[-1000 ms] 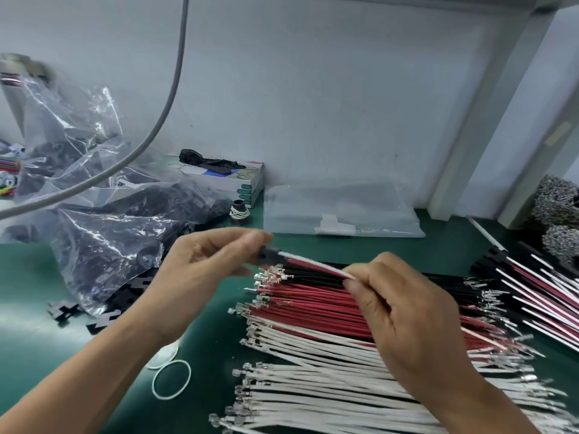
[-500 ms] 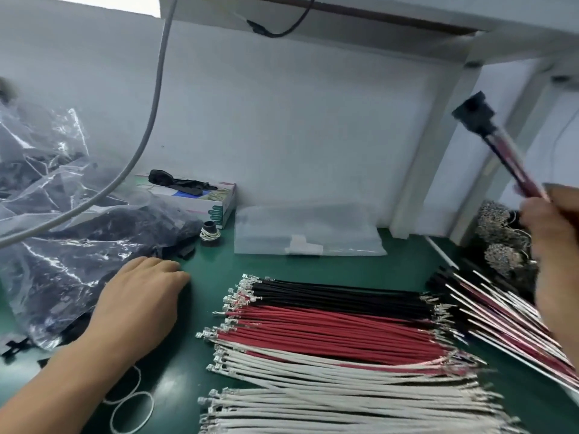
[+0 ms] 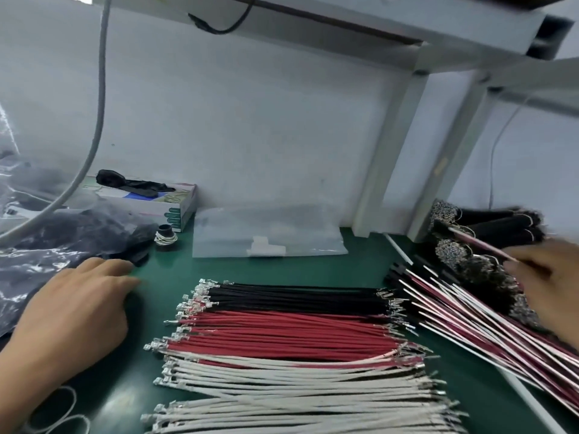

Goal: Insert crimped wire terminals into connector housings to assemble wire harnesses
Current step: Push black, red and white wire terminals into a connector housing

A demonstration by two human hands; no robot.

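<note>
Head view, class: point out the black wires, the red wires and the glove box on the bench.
black wires (image 3: 297, 297): head view, middle of the black row's insulation.
red wires (image 3: 282, 335): head view, middle of the red row.
glove box (image 3: 175, 211): head view, its front right side panel.

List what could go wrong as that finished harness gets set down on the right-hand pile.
1. The right hand holds the finished harness above the pile of assembled harnesses; bare terminals could snag and tangle there.
2. That pile lies right beside the loose wires, so finished and unfinished could mix.
3. The left hand reaches toward the plastic bag near the wire ends and could disturb them.
</note>
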